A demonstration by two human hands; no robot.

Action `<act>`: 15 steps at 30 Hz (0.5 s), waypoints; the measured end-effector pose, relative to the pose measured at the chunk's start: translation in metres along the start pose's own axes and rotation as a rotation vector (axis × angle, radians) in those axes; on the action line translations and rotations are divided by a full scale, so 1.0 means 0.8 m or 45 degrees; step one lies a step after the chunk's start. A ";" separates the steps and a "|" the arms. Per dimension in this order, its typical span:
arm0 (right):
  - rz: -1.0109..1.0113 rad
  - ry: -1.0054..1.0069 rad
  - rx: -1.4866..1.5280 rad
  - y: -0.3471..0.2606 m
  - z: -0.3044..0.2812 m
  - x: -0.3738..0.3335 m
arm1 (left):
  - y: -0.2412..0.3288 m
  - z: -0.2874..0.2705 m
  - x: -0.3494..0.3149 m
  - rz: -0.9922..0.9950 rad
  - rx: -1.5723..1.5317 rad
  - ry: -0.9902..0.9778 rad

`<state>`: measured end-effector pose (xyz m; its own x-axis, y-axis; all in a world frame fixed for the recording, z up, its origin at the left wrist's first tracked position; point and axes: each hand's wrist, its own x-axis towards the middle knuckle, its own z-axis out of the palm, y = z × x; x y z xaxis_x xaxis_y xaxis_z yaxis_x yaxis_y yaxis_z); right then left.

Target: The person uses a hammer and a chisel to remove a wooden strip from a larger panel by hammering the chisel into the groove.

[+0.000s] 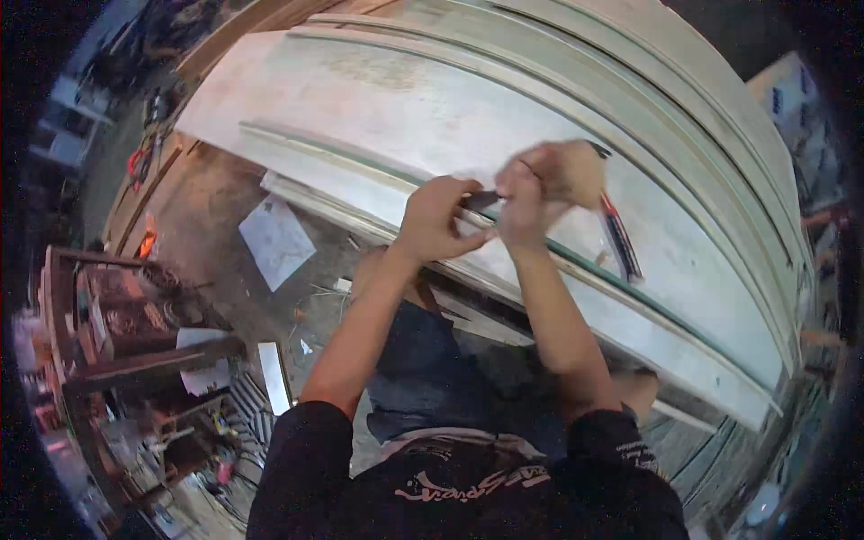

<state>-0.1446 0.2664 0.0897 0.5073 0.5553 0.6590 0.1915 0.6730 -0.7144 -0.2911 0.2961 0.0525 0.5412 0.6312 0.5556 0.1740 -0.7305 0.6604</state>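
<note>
Your left hand (438, 216) pinches a dark piece (481, 201) over the green strip (340, 156)
Your right hand (529, 200) blurs, fingers hard to tell; white board (432, 117) lies open beyond the strip's edge

It had the look of a workshop: long, flat, whitish boards (423, 112) and a narrow, pale, green-edged strip (328, 160) lay together, a loose white rectangular sheet (277, 243) sat on the stained brown floor (211, 198), and a dark reddish-brown frame (153, 362) stood amid jumbled, grimy odds and ends.
</note>
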 end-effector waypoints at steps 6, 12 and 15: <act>0.422 -0.070 0.106 -0.054 0.039 0.021 | 0.024 0.060 0.023 -0.468 -0.151 0.452; 0.069 -0.642 -1.195 -0.068 -0.116 0.009 | 0.012 0.061 0.013 -0.377 -0.062 0.446; 0.475 -0.743 -1.913 -0.061 -0.232 0.030 | 0.017 0.070 0.023 -0.295 -0.101 0.514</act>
<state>0.0141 0.1557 0.0967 0.4114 0.8980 0.1561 0.9048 -0.3817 -0.1890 -0.2326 0.2831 0.0431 0.1292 0.8377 0.5307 0.1806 -0.5461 0.8180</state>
